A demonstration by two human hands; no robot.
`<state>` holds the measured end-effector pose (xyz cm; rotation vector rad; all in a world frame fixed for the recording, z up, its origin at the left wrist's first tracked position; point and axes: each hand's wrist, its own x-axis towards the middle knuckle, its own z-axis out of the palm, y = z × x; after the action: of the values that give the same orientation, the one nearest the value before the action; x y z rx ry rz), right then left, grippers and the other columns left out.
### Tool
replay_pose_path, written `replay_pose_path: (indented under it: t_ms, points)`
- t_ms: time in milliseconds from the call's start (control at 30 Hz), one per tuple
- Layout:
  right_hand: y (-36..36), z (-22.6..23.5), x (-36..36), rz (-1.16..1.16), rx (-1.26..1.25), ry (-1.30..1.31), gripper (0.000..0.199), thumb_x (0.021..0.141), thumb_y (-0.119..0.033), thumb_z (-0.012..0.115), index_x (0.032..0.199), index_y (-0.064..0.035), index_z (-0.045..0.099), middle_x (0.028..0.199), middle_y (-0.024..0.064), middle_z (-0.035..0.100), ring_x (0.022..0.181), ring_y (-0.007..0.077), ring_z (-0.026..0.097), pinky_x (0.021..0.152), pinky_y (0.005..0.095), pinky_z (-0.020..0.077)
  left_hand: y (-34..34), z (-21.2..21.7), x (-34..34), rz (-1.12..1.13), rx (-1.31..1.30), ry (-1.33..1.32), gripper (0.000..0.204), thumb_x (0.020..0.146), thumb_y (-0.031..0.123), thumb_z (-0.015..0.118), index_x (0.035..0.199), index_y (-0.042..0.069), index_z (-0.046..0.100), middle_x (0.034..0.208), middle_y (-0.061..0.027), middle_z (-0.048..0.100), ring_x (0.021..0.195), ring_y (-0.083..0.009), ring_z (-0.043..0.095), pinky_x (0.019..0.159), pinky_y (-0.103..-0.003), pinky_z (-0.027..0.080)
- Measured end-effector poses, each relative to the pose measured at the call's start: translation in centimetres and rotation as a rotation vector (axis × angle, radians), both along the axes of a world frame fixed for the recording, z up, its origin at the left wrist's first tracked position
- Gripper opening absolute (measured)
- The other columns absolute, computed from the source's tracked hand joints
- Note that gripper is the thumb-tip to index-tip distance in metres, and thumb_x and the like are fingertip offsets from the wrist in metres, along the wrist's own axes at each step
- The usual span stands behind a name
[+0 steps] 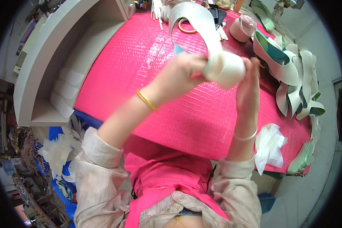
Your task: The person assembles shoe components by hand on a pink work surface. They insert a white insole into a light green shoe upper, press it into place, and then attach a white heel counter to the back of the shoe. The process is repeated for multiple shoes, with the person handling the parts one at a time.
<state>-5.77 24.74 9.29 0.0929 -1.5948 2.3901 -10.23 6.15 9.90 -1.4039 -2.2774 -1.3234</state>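
Observation:
Both my hands are raised over the pink table, on a white, curved shoe upper (226, 70) with a smooth surface. My left hand (180, 72), a yellow bangle on its wrist, pinches the upper's near left edge. At the upper's right end, the fingers of my right hand (249, 81) are closed against it; a pale bangle rings that wrist. A long white band (201, 17) curves from the held part toward the far edge of the table. Motion blurs my fingers, and part of the upper is hidden behind them.
More white shoe uppers with green linings (292, 72) lie heaped at the right. A pink lidded pot (243, 28) and a tape roll (187, 26) stand at the back. Crumpled white sheets (270, 146) rest near right; a white shelf (64, 45) borders the left of the pink tabletop (159, 121).

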Motion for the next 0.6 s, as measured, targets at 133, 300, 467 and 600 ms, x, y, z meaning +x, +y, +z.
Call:
replay_pose_path:
  t_ms: [133,300,467,600]
  points:
    - [-2.5,-2.3,2.2,-0.212,0.12,0.211,0.013,0.078,-0.002,0.065,0.088,-0.0022,0.059,0.093,0.0022,0.055,0.085,0.0103,0.05,0.074,0.0242,0.0396,-0.8,-6.4,1.7,0.111,0.093,-0.039,0.02,0.063,0.0,0.066,0.081,0.008,0.062,0.082,-0.0053,0.058,0.082,-0.0251,0.052,0.078,-0.036,0.04]
    - [-2.9,-3.2,6.5,0.136,-0.073,0.099,0.033,0.074,-0.012,0.071,0.102,-0.0026,0.056,0.08,0.0065,0.057,0.08,0.0157,0.052,0.072,0.025,0.0405,-1.6,-8.1,3.0,0.05,0.044,-0.203,0.019,0.064,0.006,0.068,0.082,0.009,0.062,0.08,-0.0006,0.055,0.084,-0.0197,0.048,0.085,-0.035,0.032]
    - [-0.8,-3.8,4.0,0.345,0.002,0.259,0.015,0.066,0.002,0.07,0.078,-0.0009,0.062,0.078,0.0068,0.059,0.078,0.0172,0.055,0.071,0.028,0.0434,-2.4,-8.8,3.5,0.04,0.054,-0.222,0.021,0.065,0.009,0.069,0.085,0.011,0.063,0.082,0.0001,0.057,0.086,-0.0195,0.048,0.085,-0.035,0.032]
    - [-1.2,-3.2,1.5,0.046,0.113,0.151,0.015,0.071,-0.002,0.071,0.083,-0.0007,0.062,0.081,0.0063,0.06,0.076,0.0145,0.055,0.07,0.0243,0.0435,-2.7,-9.3,3.6,0.0,0.074,-0.278,0.02,0.069,0.011,0.069,0.089,0.012,0.065,0.086,0.0009,0.059,0.088,-0.0195,0.048,0.086,-0.035,0.032]
